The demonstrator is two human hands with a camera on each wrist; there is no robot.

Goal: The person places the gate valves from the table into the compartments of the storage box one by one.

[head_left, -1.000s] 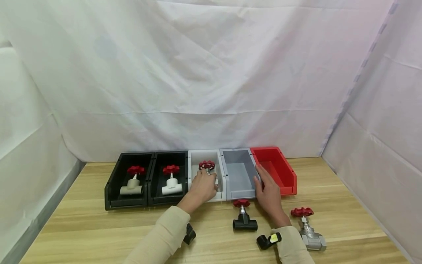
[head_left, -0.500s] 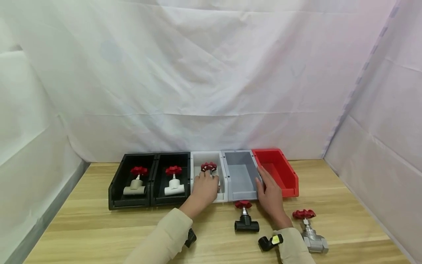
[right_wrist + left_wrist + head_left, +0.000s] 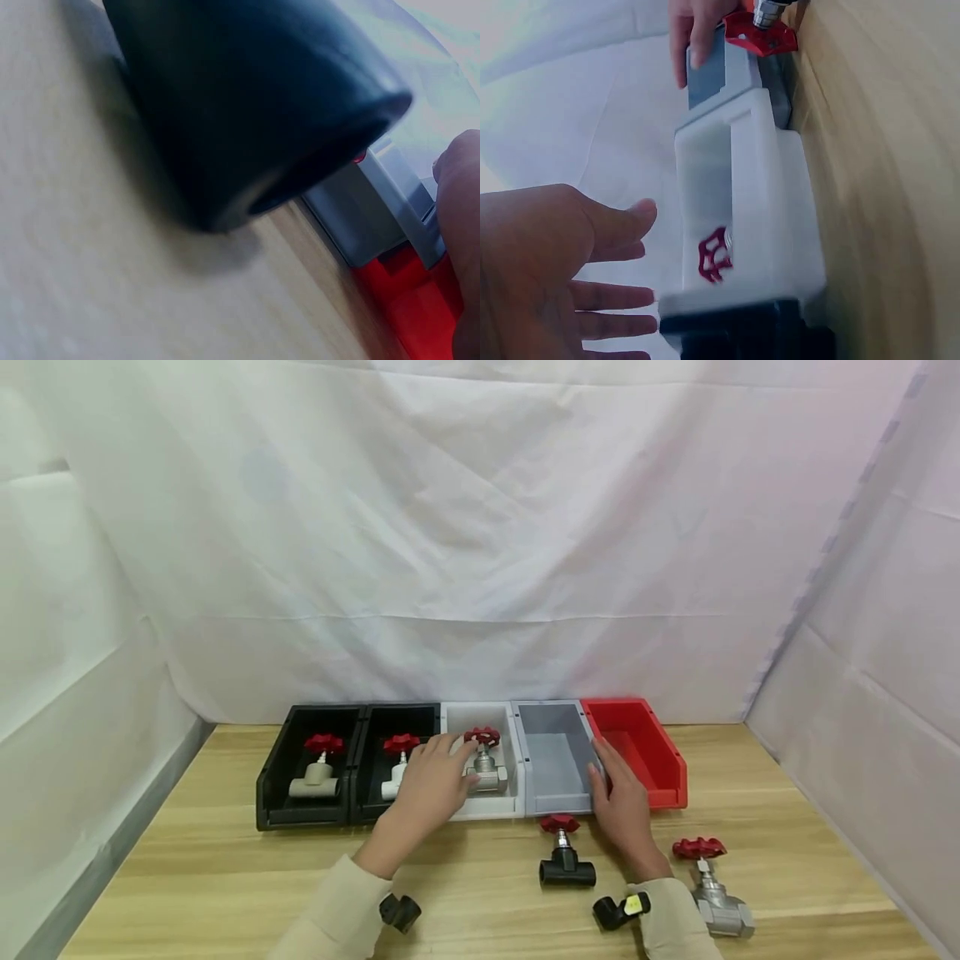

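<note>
In the head view my left hand point(image 3: 429, 781) is above the divide between a black bin and the white bin point(image 3: 482, 810), fingers extended, holding nothing. Within the white bin lies a silver metal valve point(image 3: 489, 774) with a dark red handwheel; the left wrist view shows its handwheel point(image 3: 715, 256) beside the spread left hand point(image 3: 562, 270). My right hand point(image 3: 624, 802) rests its straight fingers on the rim between the grey bin point(image 3: 558, 803) and the red bin point(image 3: 663, 797). A black tee-shaped valve point(image 3: 567, 870) with a red handwheel stands on the table before the grey bin.
A larger silver valve point(image 3: 722, 906) stands right of my right wrist. The left black bin point(image 3: 300, 817) holds a beige valve point(image 3: 315, 781); the other black bin holds a white valve point(image 3: 392, 783), partly hidden. White cloth point(image 3: 480, 527) hangs behind the bins.
My left hand has let go of the silver valve in the white bin and moved left, its fingers opening. The right hand keeps its place on the rim. The head view shifts slightly.
</note>
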